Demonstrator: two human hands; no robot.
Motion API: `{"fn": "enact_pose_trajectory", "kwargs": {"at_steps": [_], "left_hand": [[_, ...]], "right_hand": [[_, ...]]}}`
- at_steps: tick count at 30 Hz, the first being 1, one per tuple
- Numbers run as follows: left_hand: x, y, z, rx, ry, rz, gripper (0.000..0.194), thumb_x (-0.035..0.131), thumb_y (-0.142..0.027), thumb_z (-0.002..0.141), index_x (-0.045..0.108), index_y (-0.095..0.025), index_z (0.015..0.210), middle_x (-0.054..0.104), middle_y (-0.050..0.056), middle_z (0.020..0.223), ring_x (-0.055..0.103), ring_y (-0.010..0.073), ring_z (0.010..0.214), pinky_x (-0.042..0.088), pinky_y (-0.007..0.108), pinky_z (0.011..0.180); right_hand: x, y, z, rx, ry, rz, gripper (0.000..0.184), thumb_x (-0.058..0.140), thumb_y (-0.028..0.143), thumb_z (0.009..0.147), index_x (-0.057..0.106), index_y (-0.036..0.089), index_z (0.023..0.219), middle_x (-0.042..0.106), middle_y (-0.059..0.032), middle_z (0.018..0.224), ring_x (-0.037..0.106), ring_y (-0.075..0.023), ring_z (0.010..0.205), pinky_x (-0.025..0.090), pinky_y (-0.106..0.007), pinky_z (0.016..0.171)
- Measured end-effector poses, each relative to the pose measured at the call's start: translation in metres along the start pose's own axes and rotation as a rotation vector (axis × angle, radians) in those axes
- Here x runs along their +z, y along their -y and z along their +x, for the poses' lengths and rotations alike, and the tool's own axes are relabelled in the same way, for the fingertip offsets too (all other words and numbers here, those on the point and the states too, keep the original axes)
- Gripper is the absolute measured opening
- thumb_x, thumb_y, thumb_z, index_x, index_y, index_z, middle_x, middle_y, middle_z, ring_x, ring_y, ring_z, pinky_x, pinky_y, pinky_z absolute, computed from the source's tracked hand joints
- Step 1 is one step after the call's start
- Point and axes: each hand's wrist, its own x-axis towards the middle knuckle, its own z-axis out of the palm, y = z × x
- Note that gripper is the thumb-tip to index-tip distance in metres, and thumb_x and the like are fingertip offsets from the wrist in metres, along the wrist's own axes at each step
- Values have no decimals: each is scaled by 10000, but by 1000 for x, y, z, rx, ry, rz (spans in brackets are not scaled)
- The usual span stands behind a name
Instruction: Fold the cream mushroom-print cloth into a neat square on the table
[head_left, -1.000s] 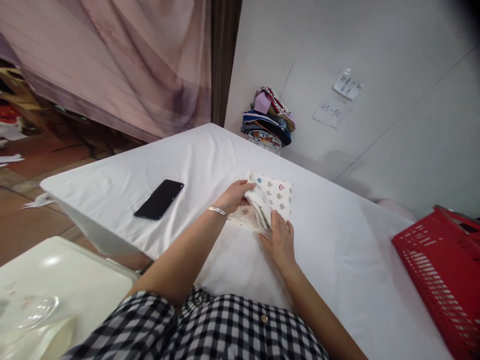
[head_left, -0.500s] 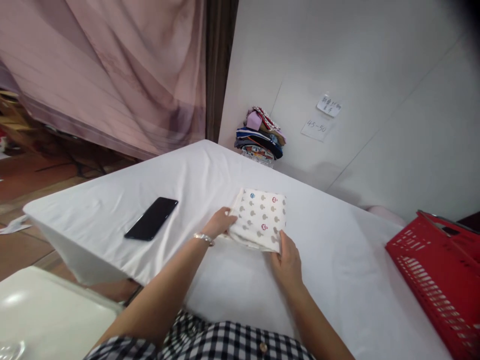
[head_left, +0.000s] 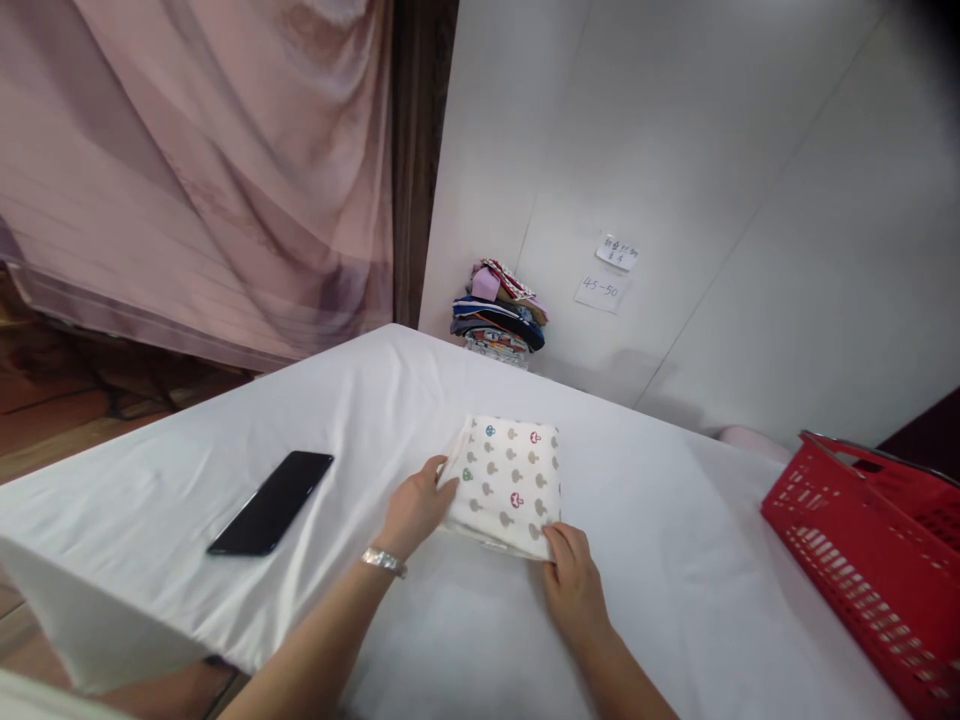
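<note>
A folded white cloth (head_left: 504, 480) with grey, red, blue and green mushroom prints lies flat on the white-covered table (head_left: 660, 620). My left hand (head_left: 417, 508), with a silvery bracelet at the wrist, pinches the cloth's left edge. At the near right corner, my right hand (head_left: 574, 580) grips the cloth between thumb and fingers. The thumb is partly under or beside the edge. What the cloth is when unfolded cannot be made out.
A black phone (head_left: 271, 503) lies on the table to the left. At the far edge by the wall stands a pile of folded clothes (head_left: 499, 312). A red plastic basket (head_left: 862, 570) is on the right. Handwritten paper notes (head_left: 600, 290) hang on the wall; a pink curtain (head_left: 225, 180) hangs at left.
The camera view has shifted, so the table and objects sit lower in the picture. Both hands keep hold of the cloth's edges, and it looks a little flatter and squarer.
</note>
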Motion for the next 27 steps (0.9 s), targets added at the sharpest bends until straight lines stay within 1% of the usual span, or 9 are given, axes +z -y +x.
{"fn": "enact_pose_trajectory", "kwargs": {"at_steps": [4, 8, 11, 12, 14, 17, 20, 24, 27], "left_hand": [[0, 1, 1, -33, 48, 56, 424, 395, -385, 871, 465, -172, 1231, 662, 119, 1063, 621, 249, 950, 440, 322, 786], [-1, 2, 1, -72, 75, -21, 452, 407, -373, 853, 445, -153, 1245, 642, 140, 1112, 609, 248, 992, 440, 318, 805], [0, -2, 1, -65, 55, -42, 495, 409, -400, 844, 418, -158, 1276, 653, 138, 1081, 611, 262, 982, 436, 332, 797], [0, -3, 2, -59, 47, -49, 504, 411, -421, 843, 417, -164, 1277, 654, 134, 1079, 610, 266, 983, 434, 333, 792], [4, -5, 4, -52, 32, -59, 517, 416, -455, 844, 419, -168, 1274, 651, 130, 1087, 607, 270, 986, 431, 330, 782], [11, -2, 9, -48, 6, -86, 514, 420, -441, 855, 410, -162, 1286, 648, 124, 1093, 603, 263, 988, 422, 318, 783], [19, 7, 12, -51, -16, -166, 494, 429, -438, 861, 416, -189, 1288, 643, 103, 1106, 608, 239, 977, 421, 294, 777], [26, 16, 12, -45, -38, -258, 489, 454, -430, 854, 425, -209, 1289, 637, 83, 1114, 618, 213, 932, 429, 279, 765], [26, 17, 10, -22, -44, -288, 488, 462, -408, 854, 421, -212, 1299, 642, 75, 1111, 624, 207, 914, 434, 282, 779]], "right_hand": [[-3, 4, 2, 31, 54, -29, 523, 398, 11, 683, 530, 220, 1144, 566, -77, 1091, 537, -213, 1020, 518, -374, 851], [-18, 4, 10, 73, 171, 18, 509, 432, 64, 677, 565, 238, 1137, 580, -68, 1117, 551, -223, 1035, 513, -373, 860], [-34, 0, 26, 91, 294, 123, 456, 456, 152, 738, 571, 272, 1162, 601, -51, 1129, 571, -222, 1032, 506, -377, 874], [-37, -1, 34, 101, 316, 147, 417, 460, 190, 767, 578, 278, 1158, 609, -46, 1128, 576, -222, 1029, 506, -380, 868], [-38, -7, 54, 127, 309, 155, 340, 462, 267, 816, 602, 268, 1126, 622, -46, 1123, 582, -226, 1024, 504, -385, 852], [-23, -17, 95, 128, 245, 90, 304, 443, 302, 849, 634, 224, 1074, 628, -66, 1123, 567, -226, 1049, 470, -389, 890], [1, -26, 142, 92, 251, 0, 302, 429, 261, 861, 634, 200, 1075, 610, -72, 1170, 524, -214, 1116, 403, -371, 968], [34, -32, 196, 71, 397, -134, 314, 418, 240, 876, 602, 183, 1125, 575, -80, 1230, 486, -208, 1156, 356, -334, 975], [55, -33, 223, 97, 505, -180, 334, 442, 303, 874, 587, 175, 1147, 589, -101, 1206, 499, -235, 1136, 361, -341, 933]]}}
